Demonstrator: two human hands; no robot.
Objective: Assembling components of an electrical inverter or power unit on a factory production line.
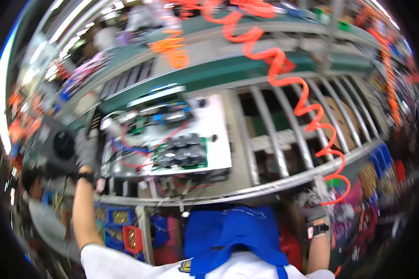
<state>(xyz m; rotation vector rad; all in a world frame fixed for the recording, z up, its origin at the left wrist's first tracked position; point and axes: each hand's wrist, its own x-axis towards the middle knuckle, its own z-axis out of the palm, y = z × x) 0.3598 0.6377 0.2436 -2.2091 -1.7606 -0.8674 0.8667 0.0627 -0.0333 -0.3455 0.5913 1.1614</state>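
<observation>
1. A gray-gloved left hand (85,149) is at the left edge of an open white chassis (221,149) of circuit boards, beside a black housing (46,149); blur hides whether its fingers grip.
2. The chassis lies on the conveyor, left of bare metal rollers (269,132).
3. The right hand (313,209) is at the near rail, by the lower end of an orange coiled hose (286,82); its grip cannot be told.

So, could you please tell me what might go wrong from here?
The coiled orange hose, crossing in front of the metal rollers and ending by the right hand, could swing or snag. The wires dangling below the white panel might catch on the front rail.
</observation>
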